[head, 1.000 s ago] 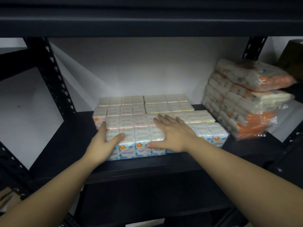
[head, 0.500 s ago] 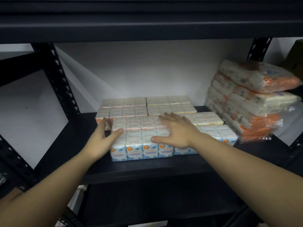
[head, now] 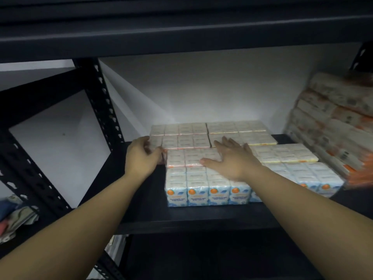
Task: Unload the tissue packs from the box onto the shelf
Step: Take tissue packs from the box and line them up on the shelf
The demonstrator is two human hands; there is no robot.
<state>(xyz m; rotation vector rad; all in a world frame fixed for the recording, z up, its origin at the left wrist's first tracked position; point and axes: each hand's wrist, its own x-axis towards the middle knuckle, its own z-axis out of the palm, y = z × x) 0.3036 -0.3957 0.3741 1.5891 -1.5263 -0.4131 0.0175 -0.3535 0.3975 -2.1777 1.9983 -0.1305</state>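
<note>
Several tissue packs lie flat in rows on the black shelf [head: 191, 219]. The front pack [head: 197, 191] shows blue labels with orange dots. Behind it lies a pink-edged pack [head: 184, 158], and more packs [head: 181, 134] sit at the back by the wall. My left hand [head: 141, 157] curls its fingers and thumb round the left end of the pink-edged pack. My right hand [head: 234, 158] lies flat with spread fingers on top of the same packs, thumb pointing left. The box is out of view.
A tall stack of larger orange-and-white tissue bundles [head: 333, 126] fills the shelf's right end, blurred. A perforated black upright [head: 105, 110] stands at the left, and the upper shelf beam [head: 181, 37] hangs low overhead. Crumpled cloth [head: 16, 217] lies at the lower left.
My left hand has slid back from the front blue pack's side to the pink-edged pack behind it and curled round its end. My right hand has shifted back a little. The view has swung left.
</note>
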